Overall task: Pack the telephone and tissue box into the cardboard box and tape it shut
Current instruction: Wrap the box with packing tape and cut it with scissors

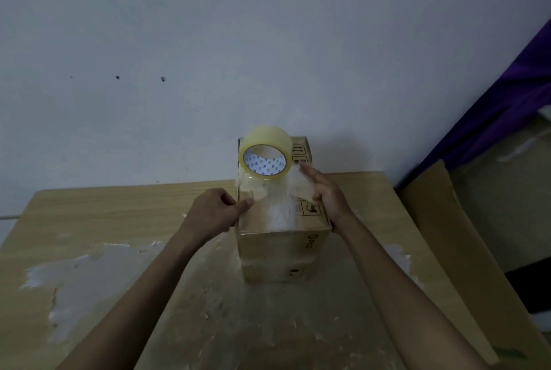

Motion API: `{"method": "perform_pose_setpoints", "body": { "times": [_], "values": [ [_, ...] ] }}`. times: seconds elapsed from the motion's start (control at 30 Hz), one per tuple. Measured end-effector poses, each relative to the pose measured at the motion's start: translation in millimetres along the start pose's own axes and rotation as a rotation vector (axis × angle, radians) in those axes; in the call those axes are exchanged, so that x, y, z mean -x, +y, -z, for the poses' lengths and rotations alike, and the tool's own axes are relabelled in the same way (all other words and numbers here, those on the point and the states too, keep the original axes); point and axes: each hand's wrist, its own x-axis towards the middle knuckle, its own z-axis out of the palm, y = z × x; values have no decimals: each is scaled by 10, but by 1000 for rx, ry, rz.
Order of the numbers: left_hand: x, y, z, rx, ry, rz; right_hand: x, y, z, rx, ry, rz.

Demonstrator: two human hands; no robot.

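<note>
The cardboard box (283,247) stands with its flaps down in the middle of the wooden table (119,214). A roll of clear tape (265,153) stands on edge on the far part of the box top. A wrinkled strip of tape (275,205) runs from the roll toward the near edge of the box. My left hand (213,211) is at the box's left top edge, fingers curled, thumb and forefinger pinching the strip's left side. My right hand (323,190) lies along the strip's right side with straight fingers touching it. The telephone and tissue box are not in sight.
Old tape residue and white scuffs cover the table top (77,277). A flat sheet of cardboard (447,235) leans at the table's right side, with purple cloth (507,95) behind it. The wall (208,41) is right behind the box.
</note>
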Motion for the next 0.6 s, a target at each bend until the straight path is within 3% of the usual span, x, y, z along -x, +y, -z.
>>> {"method": "perform_pose_setpoints", "body": {
  "times": [0.1,0.33,0.6],
  "values": [
    [-221,145,4,-185,83,-42,-23,-10,-4,44,-14,8],
    [-655,468,-79,96,146,-437,-43,-40,105,166,-65,26],
    [-722,472,-64,192,10,-501,-99,-15,292,171,-116,5]
  ]
}}
